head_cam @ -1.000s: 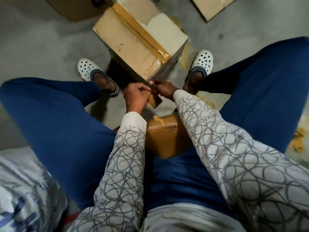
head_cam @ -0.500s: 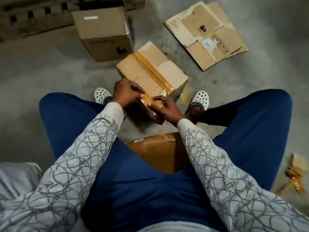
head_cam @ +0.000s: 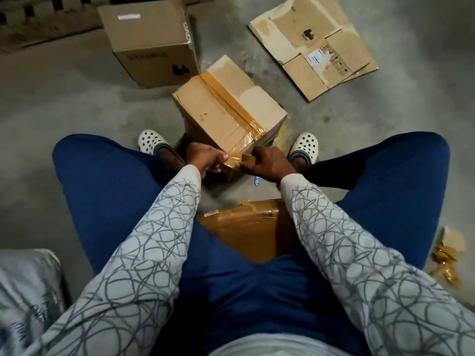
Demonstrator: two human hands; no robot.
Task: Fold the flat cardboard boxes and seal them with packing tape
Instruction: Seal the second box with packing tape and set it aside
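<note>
A seated person's knees in blue trousers spread wide. Between them, at 6 o'clock, sits a brown tape-wrapped block (head_cam: pixel 246 227). Just beyond it the two hands meet. The left hand (head_cam: pixel 203 156) and the right hand (head_cam: pixel 267 164), fingers curled, each pinch one end of a short strip of glossy brown packing tape (head_cam: pixel 235 160). The strip lies between them at the near corner of a closed tan cardboard box (head_cam: pixel 226 111), taped along its top seam, on the grey concrete floor (head_cam: pixel 77 104). At 11 o'clock stands a larger closed brown carton (head_cam: pixel 149 39). At 1 o'clock lies a flattened, torn cardboard sheet (head_cam: pixel 313 44).
</note>
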